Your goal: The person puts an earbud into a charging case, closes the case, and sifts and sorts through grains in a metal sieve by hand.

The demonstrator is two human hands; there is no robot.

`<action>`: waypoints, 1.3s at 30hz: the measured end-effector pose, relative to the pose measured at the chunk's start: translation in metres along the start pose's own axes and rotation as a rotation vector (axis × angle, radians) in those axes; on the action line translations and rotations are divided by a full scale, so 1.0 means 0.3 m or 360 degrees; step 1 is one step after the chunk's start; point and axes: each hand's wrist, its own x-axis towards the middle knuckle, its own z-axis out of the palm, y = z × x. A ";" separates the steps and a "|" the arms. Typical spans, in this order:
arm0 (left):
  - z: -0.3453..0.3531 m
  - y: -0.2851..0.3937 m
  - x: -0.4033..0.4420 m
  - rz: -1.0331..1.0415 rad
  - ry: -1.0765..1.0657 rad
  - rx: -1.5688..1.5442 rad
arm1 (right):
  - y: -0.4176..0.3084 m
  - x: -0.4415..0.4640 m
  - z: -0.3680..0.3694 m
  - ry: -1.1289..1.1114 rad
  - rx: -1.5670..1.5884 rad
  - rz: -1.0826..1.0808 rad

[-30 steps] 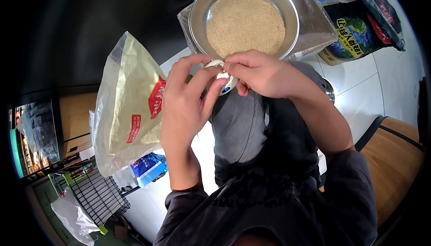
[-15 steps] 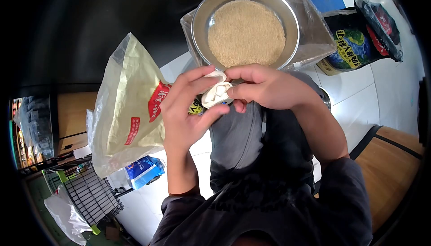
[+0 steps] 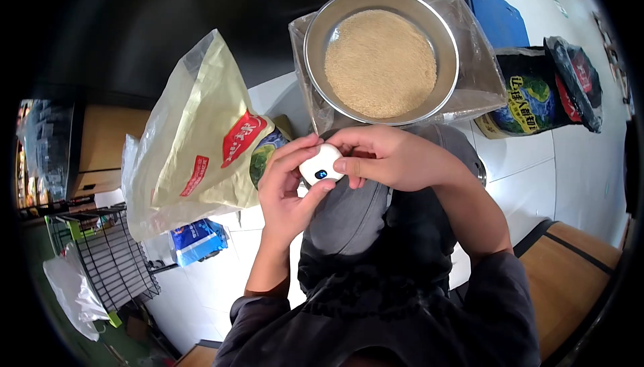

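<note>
A small white earbud case (image 3: 323, 159) sits between my two hands over my lap, its lid down. A dark oval window with a blue light shows on its face. My left hand (image 3: 287, 178) is closed around its left side, with the thumb along the lower edge. On the other side, my right hand (image 3: 396, 158) grips the case between thumb and bent fingers. Just beyond the hands is a round metal-rimmed sieve (image 3: 448, 85) holding a bed of fine tan grains (image 3: 381, 62).
The sieve rests on a box wrapped in clear plastic (image 3: 479, 85). A large cream printed bag (image 3: 194, 139) stands at left, above a blue packet (image 3: 198, 241) and a wire basket (image 3: 114, 250). A black printed sack (image 3: 530, 99) and wooden furniture (image 3: 570, 266) are at right.
The case was open with pale contents showing; its lid is now shut and the lit face turned up. My hands and the case sit slightly lower in view.
</note>
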 end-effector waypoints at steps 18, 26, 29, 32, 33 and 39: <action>-0.165 -0.042 -0.960 -0.1414 0.0114 0.0969 | -0.019 -0.023 0.131 -0.0347 -0.0528 -0.0647; -0.270 -0.017 -1.152 -0.1816 0.0083 0.0150 | -0.261 -0.048 0.647 -0.1484 0.1611 -0.0491; -0.274 0.019 -1.084 -0.1724 -0.0256 0.0443 | -0.309 -0.101 0.643 -0.1693 0.1921 -0.0151; -0.245 0.034 -1.018 -0.1410 -0.0377 0.0580 | -0.334 -0.128 0.647 -0.1768 0.2123 -0.0005; -0.236 0.040 -1.007 -0.1381 -0.0377 0.0600 | -0.333 -0.127 0.645 -0.1764 0.2124 0.0002; -0.208 0.037 -1.045 -0.1336 -0.0248 0.0625 | -0.336 -0.130 0.642 -0.1880 0.2087 -0.0040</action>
